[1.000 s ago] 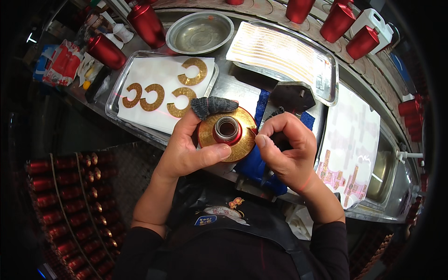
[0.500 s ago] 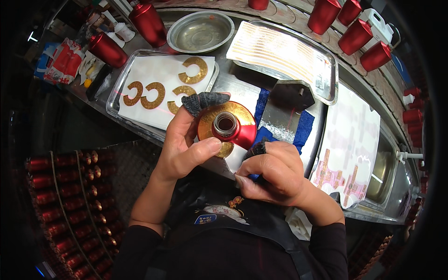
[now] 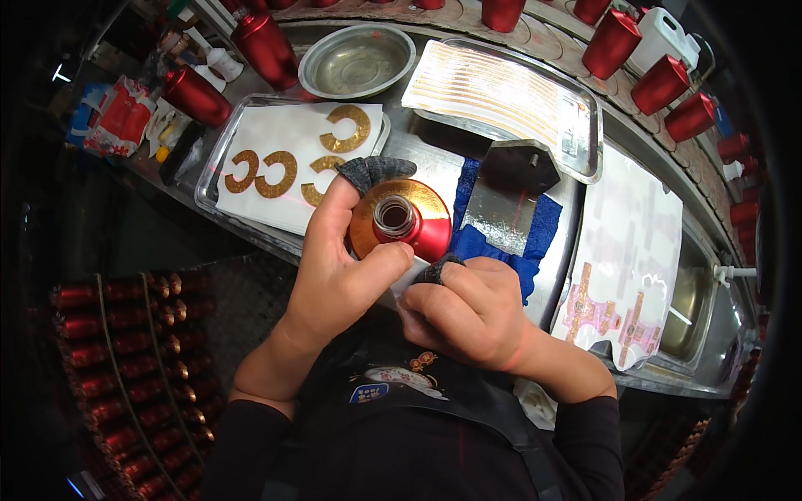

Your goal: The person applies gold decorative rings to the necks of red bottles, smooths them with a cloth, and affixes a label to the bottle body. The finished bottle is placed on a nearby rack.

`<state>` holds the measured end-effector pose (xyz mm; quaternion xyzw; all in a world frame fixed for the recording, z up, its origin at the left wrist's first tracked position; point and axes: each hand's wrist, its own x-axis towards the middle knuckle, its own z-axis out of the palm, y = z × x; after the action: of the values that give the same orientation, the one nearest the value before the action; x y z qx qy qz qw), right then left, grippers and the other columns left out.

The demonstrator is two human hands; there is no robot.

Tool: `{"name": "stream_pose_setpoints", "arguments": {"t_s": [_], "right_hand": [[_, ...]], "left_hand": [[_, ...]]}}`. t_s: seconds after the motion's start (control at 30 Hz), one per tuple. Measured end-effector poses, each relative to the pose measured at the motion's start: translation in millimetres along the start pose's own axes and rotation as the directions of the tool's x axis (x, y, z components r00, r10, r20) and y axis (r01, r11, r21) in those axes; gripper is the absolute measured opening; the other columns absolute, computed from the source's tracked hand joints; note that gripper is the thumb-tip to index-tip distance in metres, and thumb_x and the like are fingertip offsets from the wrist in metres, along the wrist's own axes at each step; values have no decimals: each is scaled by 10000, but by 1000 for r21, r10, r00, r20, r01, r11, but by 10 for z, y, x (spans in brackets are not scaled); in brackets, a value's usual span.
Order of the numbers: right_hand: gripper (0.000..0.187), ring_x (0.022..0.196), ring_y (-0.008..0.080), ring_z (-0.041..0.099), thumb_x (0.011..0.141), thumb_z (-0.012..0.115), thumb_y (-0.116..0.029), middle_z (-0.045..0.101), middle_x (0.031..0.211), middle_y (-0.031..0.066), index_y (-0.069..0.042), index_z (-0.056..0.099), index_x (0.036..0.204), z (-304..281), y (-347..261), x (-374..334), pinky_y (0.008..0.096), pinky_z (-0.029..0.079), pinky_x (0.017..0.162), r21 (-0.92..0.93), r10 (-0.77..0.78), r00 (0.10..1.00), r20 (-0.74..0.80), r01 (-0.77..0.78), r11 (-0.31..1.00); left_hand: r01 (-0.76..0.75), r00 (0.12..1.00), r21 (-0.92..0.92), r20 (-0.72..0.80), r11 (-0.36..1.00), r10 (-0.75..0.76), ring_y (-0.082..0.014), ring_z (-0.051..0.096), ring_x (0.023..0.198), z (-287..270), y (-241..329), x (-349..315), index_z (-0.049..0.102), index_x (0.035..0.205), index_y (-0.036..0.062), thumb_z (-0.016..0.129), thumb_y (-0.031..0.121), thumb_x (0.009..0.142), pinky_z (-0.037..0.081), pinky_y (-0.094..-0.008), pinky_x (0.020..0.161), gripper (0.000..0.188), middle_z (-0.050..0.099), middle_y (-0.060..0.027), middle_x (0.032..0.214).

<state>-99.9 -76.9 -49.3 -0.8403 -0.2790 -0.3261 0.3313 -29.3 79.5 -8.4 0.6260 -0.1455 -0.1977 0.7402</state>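
My left hand [image 3: 338,267] grips a red bottle [image 3: 407,224] seen from above, its open neck pointing up at me and a gold band curving round its shoulder. A dark fabric cot covers the left forefinger on the far side of the bottle. My right hand [image 3: 468,311], also with a dark finger cot, presses against the bottle's near right side, fingers curled. Both hands hold it just above the near edge of the metal bench [image 3: 576,225].
A steel tray [image 3: 219,171] at the left holds white paper with several gold C-shaped decals [image 3: 276,174]. Behind lie a round metal bowl [image 3: 357,60], a tray of gold strips [image 3: 501,88], a blue cloth [image 3: 535,230] and decal sheets [image 3: 631,259]. Red bottles [image 3: 266,42] ring the bench; more fill a rack [image 3: 117,367].
The bottle has tilted and turned in my left hand, showing more red side. My right hand slid down from the bottle's right edge to its near side.
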Motion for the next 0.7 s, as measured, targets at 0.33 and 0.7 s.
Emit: {"name": "stream_pose_setpoints", "arguments": {"t_s": [0.33,0.7], "right_hand": [[195,526,155,497,720,708,-154,477,720,29,-72,574,834,47,-47,-7,289,388,450,-11,10,999,-37,-11,1000],[185,512,142,515,723,690,-149,465,695,23,-84,527,781,64,-41,-1,287,385,466,1,30,998,-56,-30,1000]], "left_hand": [[68,996,78,-60,995,-64,-71,567,869,139,106,56,518,1075,-14,553,-93,737,493,-244,743,349,606,-38,963],[96,995,94,-43,991,-92,-105,598,945,133,152,44,524,1233,-18,547,-78,742,491,-255,827,496,620,-72,1086]]}}
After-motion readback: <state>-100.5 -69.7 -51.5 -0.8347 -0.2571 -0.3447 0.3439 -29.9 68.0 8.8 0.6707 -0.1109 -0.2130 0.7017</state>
